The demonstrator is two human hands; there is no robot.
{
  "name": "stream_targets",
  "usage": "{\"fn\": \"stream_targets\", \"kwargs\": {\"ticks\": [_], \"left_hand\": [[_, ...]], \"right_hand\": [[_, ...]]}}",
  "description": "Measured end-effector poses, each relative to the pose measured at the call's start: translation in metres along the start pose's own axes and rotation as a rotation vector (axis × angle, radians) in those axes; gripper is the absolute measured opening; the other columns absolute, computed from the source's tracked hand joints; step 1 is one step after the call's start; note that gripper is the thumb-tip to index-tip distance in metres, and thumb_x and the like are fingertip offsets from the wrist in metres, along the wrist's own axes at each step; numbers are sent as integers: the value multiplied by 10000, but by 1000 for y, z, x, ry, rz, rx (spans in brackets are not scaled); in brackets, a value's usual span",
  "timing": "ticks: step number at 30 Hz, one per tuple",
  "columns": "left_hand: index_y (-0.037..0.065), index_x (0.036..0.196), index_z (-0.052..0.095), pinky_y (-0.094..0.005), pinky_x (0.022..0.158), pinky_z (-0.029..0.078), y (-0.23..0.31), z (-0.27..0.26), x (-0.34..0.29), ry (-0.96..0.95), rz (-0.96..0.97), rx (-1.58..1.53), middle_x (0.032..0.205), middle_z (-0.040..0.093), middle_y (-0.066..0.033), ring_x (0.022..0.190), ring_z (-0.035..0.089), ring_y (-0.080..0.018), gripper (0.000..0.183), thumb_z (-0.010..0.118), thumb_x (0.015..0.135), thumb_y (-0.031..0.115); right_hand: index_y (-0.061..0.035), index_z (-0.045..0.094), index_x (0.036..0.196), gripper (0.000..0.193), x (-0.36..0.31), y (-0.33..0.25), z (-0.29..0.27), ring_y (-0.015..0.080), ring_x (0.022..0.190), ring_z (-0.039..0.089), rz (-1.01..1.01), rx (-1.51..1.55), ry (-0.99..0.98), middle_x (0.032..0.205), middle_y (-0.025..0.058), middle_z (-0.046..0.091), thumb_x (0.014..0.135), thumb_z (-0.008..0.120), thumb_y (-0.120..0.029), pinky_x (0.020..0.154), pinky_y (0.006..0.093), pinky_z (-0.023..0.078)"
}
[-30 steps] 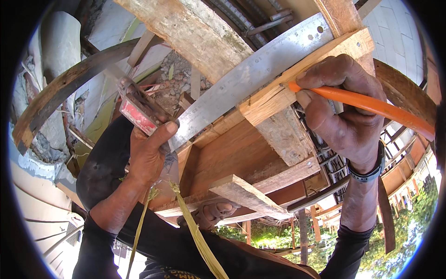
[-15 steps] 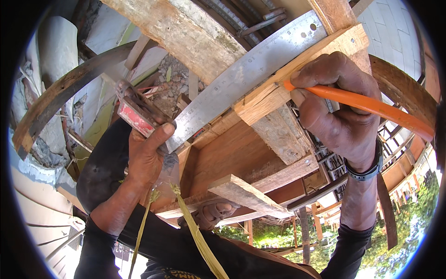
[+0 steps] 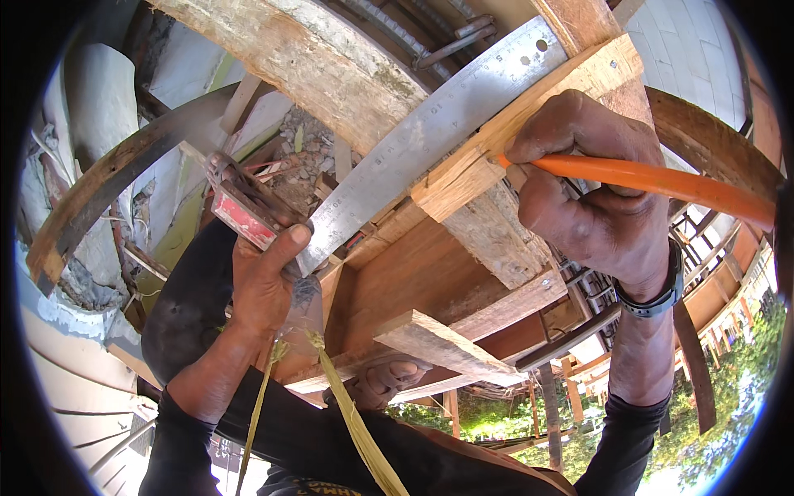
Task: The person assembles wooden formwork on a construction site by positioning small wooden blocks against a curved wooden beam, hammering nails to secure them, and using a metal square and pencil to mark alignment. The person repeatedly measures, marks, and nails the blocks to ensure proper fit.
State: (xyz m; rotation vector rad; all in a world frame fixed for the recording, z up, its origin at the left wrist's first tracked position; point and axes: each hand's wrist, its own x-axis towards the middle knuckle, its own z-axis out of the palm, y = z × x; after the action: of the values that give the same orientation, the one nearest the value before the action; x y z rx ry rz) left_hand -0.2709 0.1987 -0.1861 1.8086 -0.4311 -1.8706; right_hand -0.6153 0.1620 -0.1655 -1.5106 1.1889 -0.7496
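Beyond the left hand (image 3: 260, 277) and up to the right stretches a flat silver rule (image 3: 430, 120), marked with fine graduations and pierced by two round holes toward its far end. At the rule's near end is a metal block (image 3: 241, 219) with a worn red face, gripped by the left hand, whose thumb presses by the join; how the two parts meet is hidden there. The pencil (image 3: 670, 178) is thick and bright orange, its shaft smooth. The right hand (image 3: 608, 219) grasps it, thumb and forefinger pinched near the tip, the shaft extending past the hand to the right. The rule's holed end lies ahead of the right hand, apart from it. Just left of the right hand's fingertips, alongside the rule, is a pale wooden piece (image 3: 456, 182); whether the pencil's tip touches it is too small to tell.
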Motion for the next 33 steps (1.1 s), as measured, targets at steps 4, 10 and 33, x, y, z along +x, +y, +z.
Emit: {"fn": "stream_targets", "kwargs": {"ticks": [4,10,33], "left_hand": [[99,1090,545,-344,697,622,1,0,-1,13,13,22,943,647,-54,851,703,-183,283,737,883,89],[112,1065,527,-328,653,609,2,-28,-17,53,71,35,854,614,-7,781,679,-150,330,773,845,106],[214,1040,541,-261,596,521,33,-59,19,27,188,-22,984,627,55,863,645,-113,407,767,862,502]], "right_hand": [[-9,651,931,82,-2,-7,0,62,750,594,66,17,7,859,42,670,853,660,-32,657,223,468],[1,628,1060,167,-20,-9,-5,95,759,578,-4,158,392,863,69,622,914,622,-81,682,256,477],[-24,629,918,337,-93,-24,53,174,850,491,349,-33,618,925,71,507,1050,536,-319,757,309,422]]}}
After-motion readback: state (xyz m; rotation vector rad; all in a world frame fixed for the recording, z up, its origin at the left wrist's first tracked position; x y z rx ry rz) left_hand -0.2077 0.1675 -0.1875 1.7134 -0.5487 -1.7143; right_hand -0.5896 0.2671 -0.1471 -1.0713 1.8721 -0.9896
